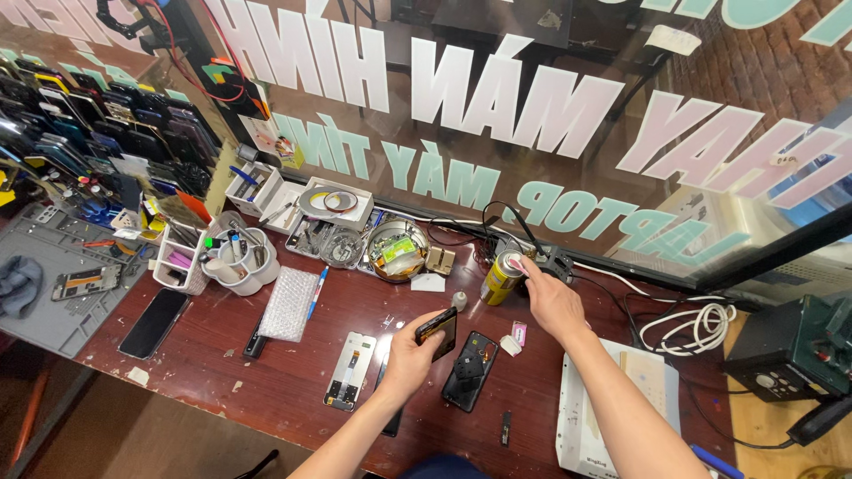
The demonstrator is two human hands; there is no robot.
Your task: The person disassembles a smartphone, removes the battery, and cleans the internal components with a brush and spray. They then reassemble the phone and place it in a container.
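My left hand (pixel 412 357) holds a small dark phone part (pixel 437 329) with an orange edge, tilted up above the brown table (pixel 293 377). My right hand (pixel 552 302) reaches toward the back and grips the top of a yellow spray can (pixel 500 278) that stands upright. An opened black phone (pixel 469 370) lies flat between my two hands. A phone screen panel (pixel 349 370) lies just left of my left wrist.
A bubble-wrap pouch (pixel 288 303), a blue pen (pixel 316 294) and a dark phone (pixel 153 323) lie to the left. A grey work mat (pixel 62 315), white cups of tools (pixel 238 257), a metal bowl (pixel 395 250), white cables (pixel 688 324) and a glass window (pixel 532 115) surround the area.
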